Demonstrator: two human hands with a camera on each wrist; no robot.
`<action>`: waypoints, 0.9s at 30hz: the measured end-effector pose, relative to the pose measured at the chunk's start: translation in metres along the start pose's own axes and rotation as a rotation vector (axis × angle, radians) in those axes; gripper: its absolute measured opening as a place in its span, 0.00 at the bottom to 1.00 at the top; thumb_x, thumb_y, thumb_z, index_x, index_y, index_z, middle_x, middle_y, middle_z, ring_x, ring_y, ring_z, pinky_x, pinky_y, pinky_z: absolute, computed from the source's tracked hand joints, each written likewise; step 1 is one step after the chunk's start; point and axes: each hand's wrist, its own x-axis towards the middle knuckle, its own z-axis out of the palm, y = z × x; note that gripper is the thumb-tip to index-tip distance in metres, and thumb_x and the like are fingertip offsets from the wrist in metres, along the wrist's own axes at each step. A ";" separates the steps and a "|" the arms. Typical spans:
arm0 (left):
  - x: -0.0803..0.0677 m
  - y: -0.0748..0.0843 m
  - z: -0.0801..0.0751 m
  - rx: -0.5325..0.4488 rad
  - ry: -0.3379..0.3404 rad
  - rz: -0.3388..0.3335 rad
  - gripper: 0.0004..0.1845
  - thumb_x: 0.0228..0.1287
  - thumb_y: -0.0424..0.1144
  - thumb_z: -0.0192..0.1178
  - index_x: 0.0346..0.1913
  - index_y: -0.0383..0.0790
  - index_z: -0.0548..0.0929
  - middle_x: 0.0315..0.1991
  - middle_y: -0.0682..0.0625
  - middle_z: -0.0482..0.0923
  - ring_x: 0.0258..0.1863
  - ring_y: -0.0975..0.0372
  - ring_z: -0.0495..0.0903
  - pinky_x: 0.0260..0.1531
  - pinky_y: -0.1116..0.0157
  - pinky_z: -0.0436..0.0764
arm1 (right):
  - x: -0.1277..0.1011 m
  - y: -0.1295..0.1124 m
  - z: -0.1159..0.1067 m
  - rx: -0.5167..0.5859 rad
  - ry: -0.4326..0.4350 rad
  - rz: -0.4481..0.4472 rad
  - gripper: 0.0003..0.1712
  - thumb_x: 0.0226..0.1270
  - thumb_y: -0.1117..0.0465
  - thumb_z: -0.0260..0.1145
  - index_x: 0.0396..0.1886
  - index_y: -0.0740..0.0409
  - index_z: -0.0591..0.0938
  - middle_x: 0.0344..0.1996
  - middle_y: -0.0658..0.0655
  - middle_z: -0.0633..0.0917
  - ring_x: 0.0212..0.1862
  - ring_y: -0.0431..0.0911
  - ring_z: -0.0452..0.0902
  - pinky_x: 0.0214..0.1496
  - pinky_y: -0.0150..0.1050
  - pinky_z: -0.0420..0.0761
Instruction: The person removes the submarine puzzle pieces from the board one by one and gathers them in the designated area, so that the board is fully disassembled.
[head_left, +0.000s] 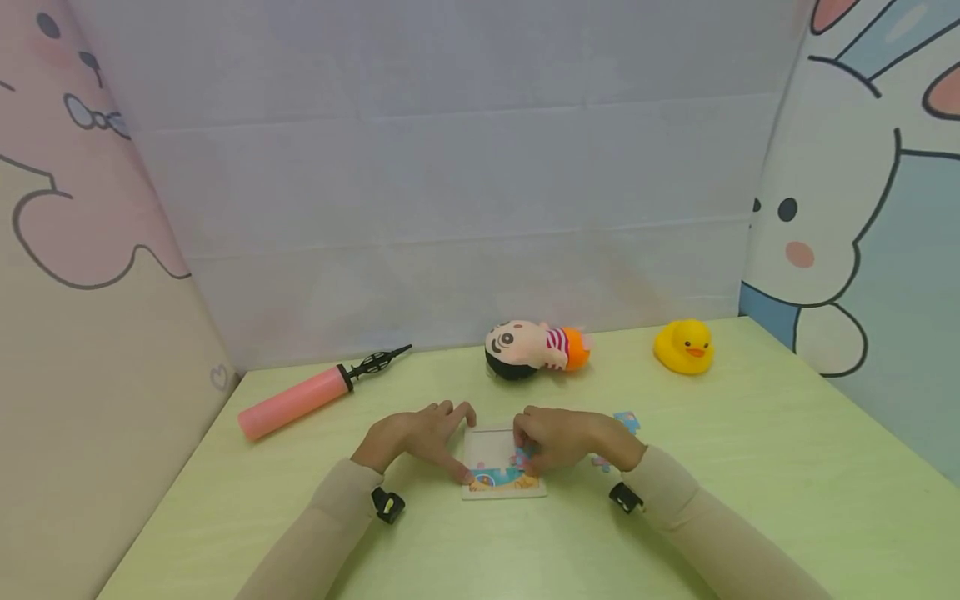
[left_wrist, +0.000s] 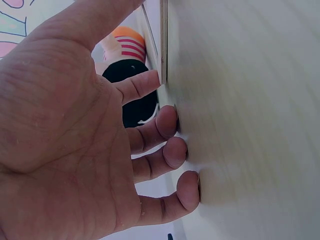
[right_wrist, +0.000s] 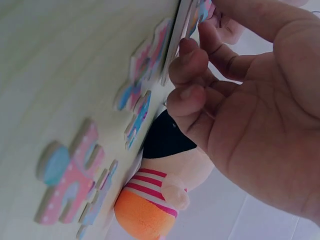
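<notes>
Puzzle tray (head_left: 501, 475) is lying flat on the green tabletop (head_left: 750, 467), between both hands. To its left, the left hand (head_left: 416, 437) is resting with straight fingers (left_wrist: 172, 152) spread on the tabletop, thumb at the tray's edge, seemingly steadying it. The right hand (head_left: 558, 440) is pinching a puzzle piece (head_left: 519, 457) over the tray, apparently fitting it. Only the right wrist view is showing the loose pieces (right_wrist: 67, 187) lying beside the tray; only the head view is showing the pink pump (head_left: 300, 398), the doll (head_left: 532, 347) and the duck (head_left: 684, 347).
</notes>
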 end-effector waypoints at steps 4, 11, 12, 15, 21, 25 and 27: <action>0.002 -0.003 0.003 -0.001 0.012 0.005 0.40 0.51 0.67 0.71 0.59 0.56 0.63 0.47 0.50 0.66 0.49 0.55 0.69 0.49 0.53 0.72 | -0.001 -0.001 0.000 0.005 0.004 -0.009 0.14 0.61 0.60 0.73 0.38 0.54 0.75 0.33 0.48 0.72 0.36 0.40 0.66 0.42 0.35 0.70; -0.004 0.004 -0.002 0.001 0.000 0.007 0.40 0.52 0.68 0.70 0.60 0.53 0.63 0.49 0.48 0.67 0.51 0.54 0.69 0.50 0.52 0.72 | -0.005 -0.002 -0.006 0.125 -0.015 -0.052 0.11 0.66 0.64 0.71 0.38 0.54 0.74 0.27 0.48 0.75 0.26 0.37 0.68 0.33 0.31 0.71; -0.005 0.005 -0.003 -0.004 -0.003 0.008 0.40 0.52 0.67 0.70 0.60 0.53 0.63 0.49 0.48 0.67 0.51 0.54 0.69 0.50 0.52 0.72 | -0.007 -0.001 -0.008 0.145 -0.017 -0.047 0.11 0.66 0.65 0.70 0.37 0.54 0.74 0.27 0.49 0.75 0.25 0.38 0.69 0.32 0.31 0.71; -0.006 0.007 -0.004 0.001 -0.008 -0.005 0.40 0.53 0.66 0.70 0.60 0.53 0.63 0.49 0.49 0.67 0.51 0.54 0.69 0.51 0.52 0.71 | -0.011 0.002 -0.014 0.209 -0.026 -0.016 0.09 0.68 0.65 0.69 0.37 0.55 0.75 0.27 0.50 0.77 0.23 0.42 0.77 0.32 0.33 0.76; -0.005 0.009 -0.005 0.009 -0.013 -0.031 0.39 0.54 0.64 0.71 0.61 0.53 0.64 0.49 0.50 0.67 0.52 0.55 0.69 0.52 0.52 0.72 | -0.020 0.011 -0.026 0.171 -0.079 -0.016 0.11 0.71 0.67 0.65 0.49 0.52 0.77 0.28 0.50 0.82 0.26 0.45 0.81 0.36 0.35 0.77; -0.005 0.009 -0.005 0.010 -0.013 -0.026 0.39 0.54 0.64 0.71 0.61 0.53 0.64 0.49 0.49 0.67 0.52 0.55 0.69 0.52 0.52 0.72 | -0.026 0.015 -0.034 0.102 -0.086 -0.053 0.10 0.71 0.66 0.65 0.49 0.51 0.80 0.29 0.48 0.81 0.29 0.39 0.75 0.38 0.35 0.75; -0.006 0.010 -0.005 0.007 -0.013 -0.021 0.39 0.55 0.63 0.71 0.61 0.52 0.64 0.50 0.49 0.67 0.52 0.54 0.69 0.51 0.52 0.72 | -0.030 0.017 -0.037 0.095 -0.089 -0.050 0.08 0.71 0.65 0.66 0.47 0.51 0.81 0.31 0.47 0.80 0.31 0.38 0.72 0.39 0.35 0.74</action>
